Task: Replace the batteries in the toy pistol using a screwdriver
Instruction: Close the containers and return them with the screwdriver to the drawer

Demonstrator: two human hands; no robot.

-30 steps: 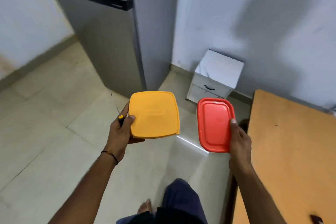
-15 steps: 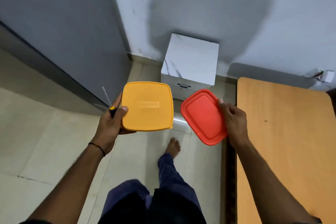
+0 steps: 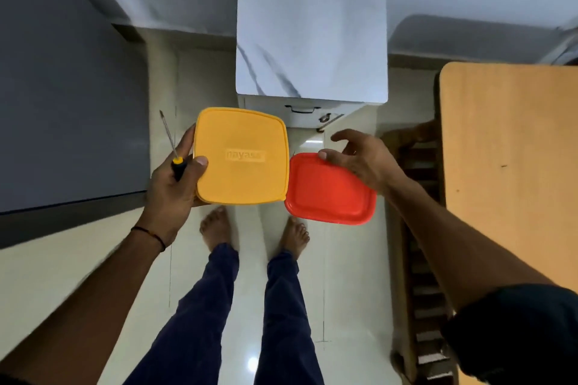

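— Left hand?
— Curled round the yellow container at its left edge, thumb on the lid. Also clamping the screwdriver against the palm, shaft pointing up and away.
— Right hand?
— Pinching the red container at its far corner, thumb on top, index finger stretched out. Containers side by side, edges meeting.

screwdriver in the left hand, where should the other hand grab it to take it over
Probably the bare screwdriver shaft, pinched from the left: it sticks out past the left hand, which wraps the black handle against the yellow box.
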